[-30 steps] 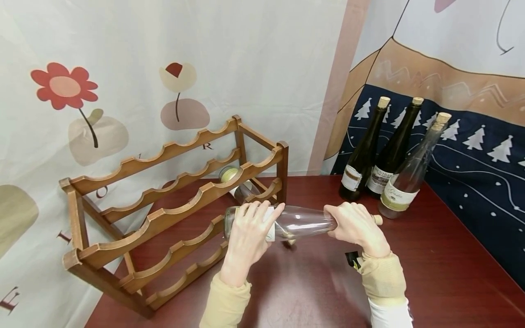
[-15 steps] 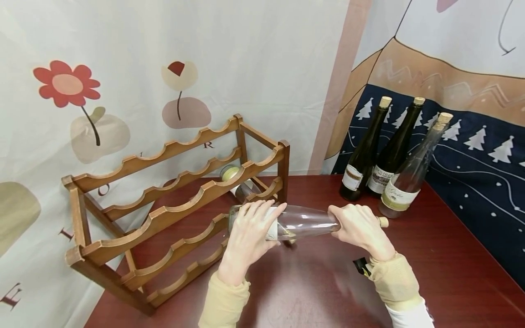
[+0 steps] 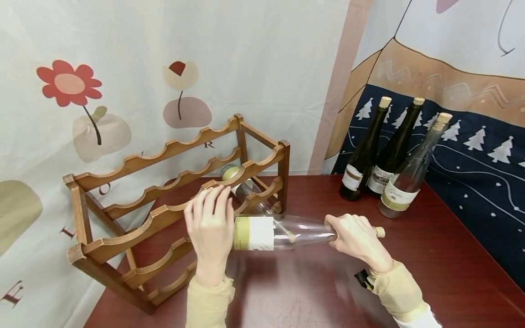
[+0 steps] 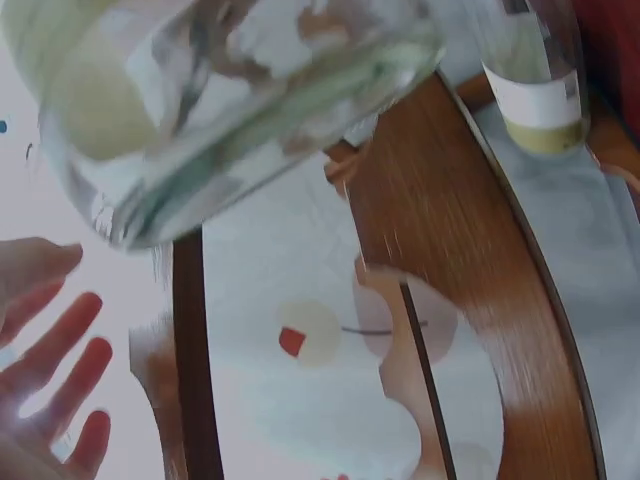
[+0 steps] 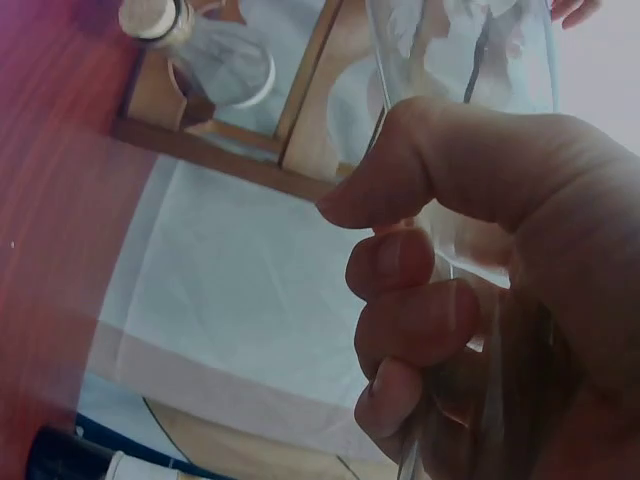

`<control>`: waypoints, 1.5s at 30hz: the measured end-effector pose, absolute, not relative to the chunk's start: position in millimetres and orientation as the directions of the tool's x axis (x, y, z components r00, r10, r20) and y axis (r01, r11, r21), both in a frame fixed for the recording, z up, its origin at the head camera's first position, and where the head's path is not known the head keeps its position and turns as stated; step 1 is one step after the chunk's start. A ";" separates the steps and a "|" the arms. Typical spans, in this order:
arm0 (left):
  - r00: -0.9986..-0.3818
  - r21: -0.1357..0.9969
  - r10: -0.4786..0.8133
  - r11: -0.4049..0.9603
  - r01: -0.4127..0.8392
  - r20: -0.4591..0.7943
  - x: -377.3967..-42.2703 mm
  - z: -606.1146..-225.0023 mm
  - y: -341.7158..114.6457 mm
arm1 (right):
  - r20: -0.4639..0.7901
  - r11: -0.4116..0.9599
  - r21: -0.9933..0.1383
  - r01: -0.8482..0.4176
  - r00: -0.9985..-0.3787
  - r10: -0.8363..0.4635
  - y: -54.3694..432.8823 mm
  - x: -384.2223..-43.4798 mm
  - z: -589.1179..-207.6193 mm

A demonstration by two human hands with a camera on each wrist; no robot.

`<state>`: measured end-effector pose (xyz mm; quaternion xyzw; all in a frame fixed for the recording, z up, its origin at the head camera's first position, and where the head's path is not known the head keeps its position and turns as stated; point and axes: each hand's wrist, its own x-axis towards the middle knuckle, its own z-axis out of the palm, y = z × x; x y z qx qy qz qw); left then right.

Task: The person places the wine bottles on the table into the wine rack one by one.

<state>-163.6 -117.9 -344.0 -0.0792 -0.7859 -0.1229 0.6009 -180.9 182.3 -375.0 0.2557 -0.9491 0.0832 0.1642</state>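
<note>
Loading the wooden wine rack [image 3: 164, 216] seems the step in hand. The right hand [image 3: 357, 239] grasps the clear corked bottle [image 3: 283, 233] by its neck before the rack. The left hand [image 3: 211, 223] holds nothing, fingers extended, hiding the bottle's base in the head view. The next move likely calls for lining up bottle and rack.

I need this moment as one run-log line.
right hand: grips clear bottle by neck; left hand: holds nothing; bottle: sideways near wooden rack; three corked bottles: standing
</note>
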 end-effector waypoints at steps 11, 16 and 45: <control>-0.309 0.211 -0.159 0.967 0.142 0.938 -159.3 -342.4 -135.3 | 0.377 0.874 -0.014 -0.485 -0.812 -0.445 177.6 -168.2 -386.5; -0.360 0.198 -0.143 0.973 0.121 0.922 -159.1 -344.0 -138.4 | 0.387 0.886 -0.001 -0.464 -0.817 -0.428 174.6 -163.7 -391.1; -0.385 0.210 -0.131 0.963 0.171 0.913 -159.7 -345.3 -139.1 | 0.541 0.941 -0.014 -0.339 -0.794 -0.278 140.2 -148.9 -411.8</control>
